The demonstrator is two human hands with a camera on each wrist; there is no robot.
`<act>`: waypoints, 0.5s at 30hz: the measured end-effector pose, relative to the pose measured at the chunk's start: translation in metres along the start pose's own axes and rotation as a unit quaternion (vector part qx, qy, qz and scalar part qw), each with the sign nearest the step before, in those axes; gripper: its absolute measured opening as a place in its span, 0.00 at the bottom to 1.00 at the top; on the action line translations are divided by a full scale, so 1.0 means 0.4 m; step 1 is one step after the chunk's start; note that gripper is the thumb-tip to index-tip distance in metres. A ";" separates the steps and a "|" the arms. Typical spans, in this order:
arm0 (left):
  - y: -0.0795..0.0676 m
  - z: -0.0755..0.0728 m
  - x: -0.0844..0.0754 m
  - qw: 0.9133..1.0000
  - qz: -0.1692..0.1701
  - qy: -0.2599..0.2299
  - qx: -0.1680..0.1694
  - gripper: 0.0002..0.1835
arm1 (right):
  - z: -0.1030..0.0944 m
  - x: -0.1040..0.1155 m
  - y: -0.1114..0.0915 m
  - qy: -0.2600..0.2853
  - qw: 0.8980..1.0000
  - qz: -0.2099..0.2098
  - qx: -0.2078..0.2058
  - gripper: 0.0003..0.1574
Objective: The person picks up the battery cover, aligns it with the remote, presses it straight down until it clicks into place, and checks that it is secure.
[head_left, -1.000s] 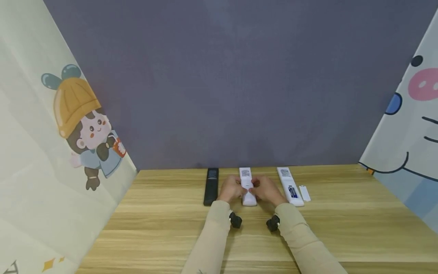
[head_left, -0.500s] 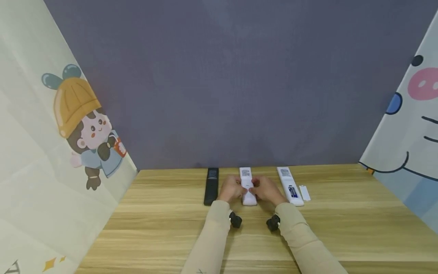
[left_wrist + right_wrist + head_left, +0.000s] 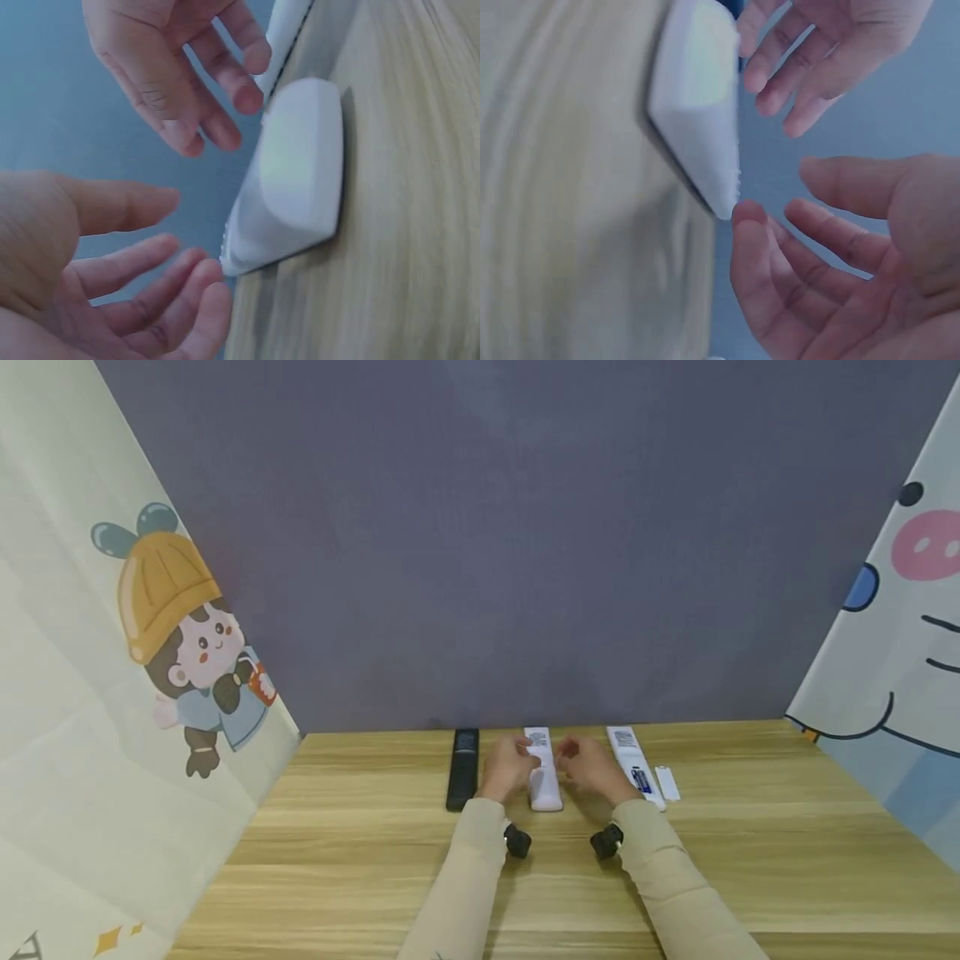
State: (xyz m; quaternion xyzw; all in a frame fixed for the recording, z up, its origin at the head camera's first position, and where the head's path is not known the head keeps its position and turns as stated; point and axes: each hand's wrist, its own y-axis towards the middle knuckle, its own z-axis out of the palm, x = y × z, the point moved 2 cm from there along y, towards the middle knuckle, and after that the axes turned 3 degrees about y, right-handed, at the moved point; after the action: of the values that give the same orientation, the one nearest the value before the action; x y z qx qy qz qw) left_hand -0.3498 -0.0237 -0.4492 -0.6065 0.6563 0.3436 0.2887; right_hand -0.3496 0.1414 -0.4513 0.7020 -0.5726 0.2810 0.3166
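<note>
Spanning the back of the head view, a slate-grey backdrop (image 3: 480,527) meets a wood-grain table (image 3: 360,893). A cream panel with a cartoon figure (image 3: 60,827) slants along the left, and a narrower white one with a pink snout (image 3: 855,668) stands on the right. Two beige sleeves (image 3: 457,877) reach forward over the wood. From them come the left hand (image 3: 506,768) and the right hand (image 3: 590,767), both loosely curved with fingers parted and gripping nothing. Between them lies the middle white remote (image 3: 545,793), the left thumb overlapping its edge in the head view; some fingertips of both hands come right beside it, and contact cannot be told. It rests back up on the table, smooth and pale, with fine dark print toward the far end and a thick, rounded near end that catches a soft sheen in the wrist views. Just left of the left hand lies a black remote (image 3: 462,772); beyond the right hand is another white remote (image 3: 627,752), partly hidden by that arm. Beside it sits a small white cover (image 3: 667,783). Smallest are the blue batteries (image 3: 640,780) in its uncovered compartment.
</note>
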 end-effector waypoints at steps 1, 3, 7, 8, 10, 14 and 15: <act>0.000 -0.001 -0.006 1.000 0.007 -0.004 -0.009 0.20 | -0.009 0.001 0.000 -0.001 1.000 -0.004 -0.006 0.13; 0.002 -0.001 -0.016 0.999 0.018 -0.015 -0.028 0.17 | -0.027 0.003 0.001 -0.003 1.000 -0.010 -0.020 0.14; 0.001 0.002 -0.037 0.996 0.038 -0.038 -0.071 0.13 | -0.067 0.004 -0.001 0.009 0.999 -0.020 -0.035 0.14; 0.000 0.003 -0.042 0.995 0.044 -0.045 -0.079 0.13 | -0.079 0.005 -0.003 0.017 0.999 -0.021 -0.036 0.14; -0.003 0.006 -0.054 0.993 0.051 -0.058 -0.093 0.11 | -0.107 0.007 -0.010 0.027 0.998 -0.023 -0.044 0.15; -0.010 0.014 -0.081 0.988 0.067 -0.091 -0.103 0.08 | -0.173 0.008 -0.031 0.023 0.996 -0.033 -0.075 0.15; -0.012 0.016 -0.088 0.987 0.071 -0.099 -0.103 0.07 | -0.190 0.006 -0.036 0.017 0.996 -0.035 -0.085 0.15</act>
State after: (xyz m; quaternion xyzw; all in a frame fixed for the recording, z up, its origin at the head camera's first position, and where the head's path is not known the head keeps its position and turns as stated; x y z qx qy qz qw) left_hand -0.3418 0.0022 -0.4255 -0.5481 0.6269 0.4872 0.2631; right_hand -0.3374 0.2001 -0.4023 0.6876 -0.5640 0.2321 0.3940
